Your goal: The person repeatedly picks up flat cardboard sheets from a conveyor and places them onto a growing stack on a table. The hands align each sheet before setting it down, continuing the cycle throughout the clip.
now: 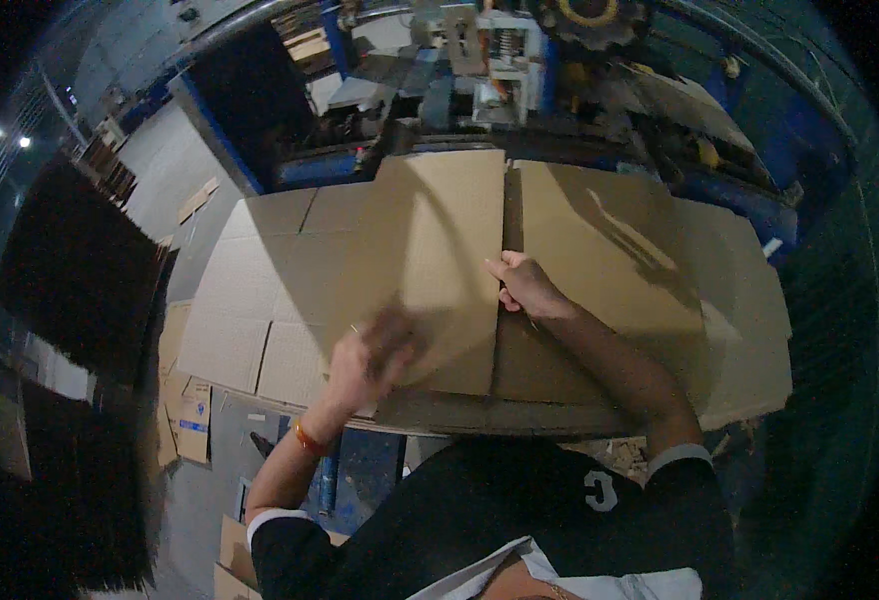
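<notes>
Flat sheets of brown cardboard lie stacked in front of me. My right hand [526,284] pinches the right edge of the upper cardboard sheet [450,220], thumb on top, near the gap at the middle. To the right of that gap spreads another cardboard panel [600,230], partly under my right forearm. My left hand [372,362] hovers over or touches the lower left part of the upper sheet. Motion smears its fingers, so whether they hold anything is unclear. A lighter, creased cardboard panel [235,290] with slots reaches out on the left.
Beyond the cardboard stands a machine with a blue frame [215,140] and metal parts [500,60]. Dark stacks of sheets [75,260] rise at the far left. Cardboard scraps [195,420] lie on the grey floor, and a dark green mesh [840,400] borders the right.
</notes>
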`<state>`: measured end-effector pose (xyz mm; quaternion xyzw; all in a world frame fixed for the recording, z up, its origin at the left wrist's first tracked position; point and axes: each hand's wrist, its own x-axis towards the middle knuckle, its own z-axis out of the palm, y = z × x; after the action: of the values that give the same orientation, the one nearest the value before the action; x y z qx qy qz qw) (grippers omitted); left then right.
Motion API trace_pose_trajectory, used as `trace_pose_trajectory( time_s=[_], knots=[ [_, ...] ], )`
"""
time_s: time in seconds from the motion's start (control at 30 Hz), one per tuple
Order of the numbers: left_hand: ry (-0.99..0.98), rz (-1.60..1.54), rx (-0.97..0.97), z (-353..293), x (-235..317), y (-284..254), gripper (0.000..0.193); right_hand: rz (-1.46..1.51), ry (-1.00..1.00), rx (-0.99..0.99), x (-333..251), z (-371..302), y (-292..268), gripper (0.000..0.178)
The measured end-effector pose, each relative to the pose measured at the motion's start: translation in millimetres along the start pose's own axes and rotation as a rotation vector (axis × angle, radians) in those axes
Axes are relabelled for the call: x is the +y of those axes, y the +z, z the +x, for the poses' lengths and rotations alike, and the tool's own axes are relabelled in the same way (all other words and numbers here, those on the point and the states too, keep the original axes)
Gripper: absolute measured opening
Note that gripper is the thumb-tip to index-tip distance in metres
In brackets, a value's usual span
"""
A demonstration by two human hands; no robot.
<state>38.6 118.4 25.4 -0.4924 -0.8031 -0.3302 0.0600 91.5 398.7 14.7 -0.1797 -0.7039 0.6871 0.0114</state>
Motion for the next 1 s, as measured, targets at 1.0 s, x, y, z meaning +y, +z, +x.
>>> trace_pose_trajectory(
  time_s=[1.0],
  knots=[
    [-0.326, 0.352, 0.065, 79.2, -78.0, 7.0, 0.07, -1.229, -0.344, 0.22, 20.3, -172.2, -92.1, 0.073]
  ],
)
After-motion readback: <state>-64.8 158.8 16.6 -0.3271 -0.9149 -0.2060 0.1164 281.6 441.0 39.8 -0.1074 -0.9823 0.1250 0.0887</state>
